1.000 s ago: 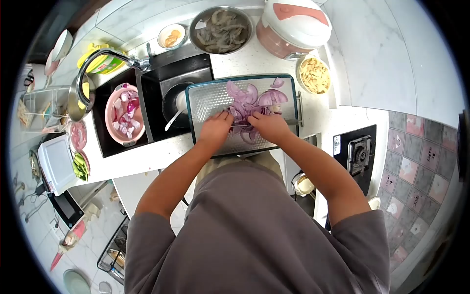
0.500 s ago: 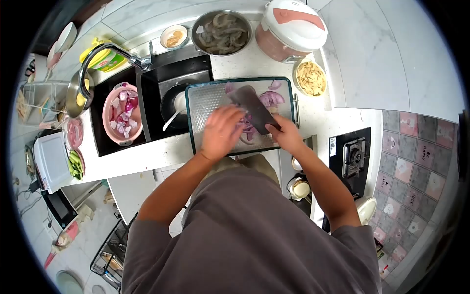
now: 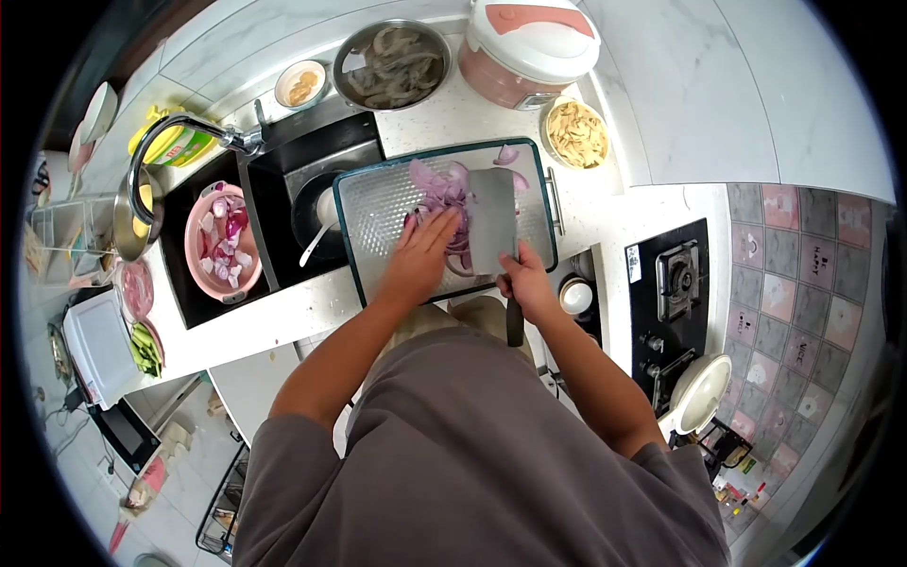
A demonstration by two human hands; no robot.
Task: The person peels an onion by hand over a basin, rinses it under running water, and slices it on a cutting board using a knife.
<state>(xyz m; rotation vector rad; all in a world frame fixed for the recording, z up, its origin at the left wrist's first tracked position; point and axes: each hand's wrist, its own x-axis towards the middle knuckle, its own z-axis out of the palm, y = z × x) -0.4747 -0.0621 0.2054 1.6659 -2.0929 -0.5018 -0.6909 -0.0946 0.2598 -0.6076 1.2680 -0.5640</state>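
Sliced purple onion lies in a heap on a textured board with a dark green rim. My left hand rests on the heap's near side, fingers stretched out over the slices. In my right hand is a cleaver, held where the dark handle meets the blade. The broad blade lies over the board just right of the heap, its far end pointing away from me. A few onion pieces sit beyond and beside the blade.
Left of the board is a black sink with a pink basin of onion chunks. Behind stand a bowl of shrimp, a rice cooker and a bowl of pale yellow slices. A gas stove is at the right.
The cleaver, angled over the onion half a second ago, has swung round with its handle toward me. My left hand has come down onto the slices. The whole view has shifted slightly.
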